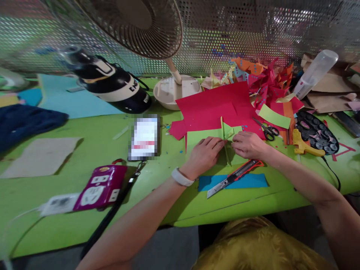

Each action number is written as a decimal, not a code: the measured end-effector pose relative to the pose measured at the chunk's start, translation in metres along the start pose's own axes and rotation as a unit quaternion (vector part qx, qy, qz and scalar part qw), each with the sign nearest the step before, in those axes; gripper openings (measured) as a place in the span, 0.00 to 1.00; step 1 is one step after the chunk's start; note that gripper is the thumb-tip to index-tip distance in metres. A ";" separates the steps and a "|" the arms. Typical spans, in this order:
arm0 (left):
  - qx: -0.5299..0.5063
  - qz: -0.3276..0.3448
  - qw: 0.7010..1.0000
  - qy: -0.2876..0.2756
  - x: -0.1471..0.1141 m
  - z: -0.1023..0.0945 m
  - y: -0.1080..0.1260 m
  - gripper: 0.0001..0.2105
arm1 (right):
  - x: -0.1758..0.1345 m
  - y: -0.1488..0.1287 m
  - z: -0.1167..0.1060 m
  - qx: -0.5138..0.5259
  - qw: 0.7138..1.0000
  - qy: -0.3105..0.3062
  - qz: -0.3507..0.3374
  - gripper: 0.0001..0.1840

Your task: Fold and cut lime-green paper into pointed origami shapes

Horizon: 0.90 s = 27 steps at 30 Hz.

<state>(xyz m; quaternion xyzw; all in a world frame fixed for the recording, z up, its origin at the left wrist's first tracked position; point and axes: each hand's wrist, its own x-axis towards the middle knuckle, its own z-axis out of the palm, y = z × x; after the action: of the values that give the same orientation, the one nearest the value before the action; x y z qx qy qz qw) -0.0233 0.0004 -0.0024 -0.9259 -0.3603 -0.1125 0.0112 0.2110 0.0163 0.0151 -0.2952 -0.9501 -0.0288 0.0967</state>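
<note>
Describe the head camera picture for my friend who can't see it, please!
A person's left hand and right hand hold a small folded piece of light green paper over a green table. Nearer the person, a cutter lies across a blue strip; beyond the hands are a red sheet and colourful paper scraps.

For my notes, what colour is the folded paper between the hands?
The folded paper is light green, best seen in the head view.

Behind the green table [98,135] stands a metal wall [202,48] with many small round holes. It looks greenish at left; the upper right part is darker, with some bright spots of light.
</note>
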 end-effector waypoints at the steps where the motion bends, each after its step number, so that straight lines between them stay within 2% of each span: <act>1: 0.003 0.000 1.000 0.001 0.000 0.001 0.000 0.23 | 0.000 0.000 0.000 0.000 1.000 0.003 0.000 0.12; 7: 0.020 -0.009 1.000 0.002 0.004 0.002 0.006 0.19 | 0.000 -0.001 0.002 0.012 1.000 0.018 0.006 0.11; 14: 0.015 -0.020 1.000 -0.007 0.011 -0.005 0.014 0.18 | 0.000 0.007 0.009 0.143 0.983 0.071 0.094 0.08; 17: 0.016 -0.020 1.000 -0.005 0.011 -0.005 0.014 0.18 | -0.001 0.008 0.011 0.173 0.974 0.082 0.119 0.10; 24: 0.003 -0.019 1.000 -0.010 0.010 -0.002 0.011 0.18 | -0.003 0.004 0.012 0.103 0.989 0.042 0.097 0.10; 27: 0.009 -0.017 1.000 -0.013 0.010 -0.002 0.010 0.18 | -0.003 0.005 0.012 0.086 0.992 0.043 0.080 0.11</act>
<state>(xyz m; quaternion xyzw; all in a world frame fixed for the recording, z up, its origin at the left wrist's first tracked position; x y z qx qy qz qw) -0.0104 -0.0004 0.0021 -0.9209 -0.3771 -0.0978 0.0129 0.2144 0.0199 0.0031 -0.3592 -0.9174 0.0478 0.1644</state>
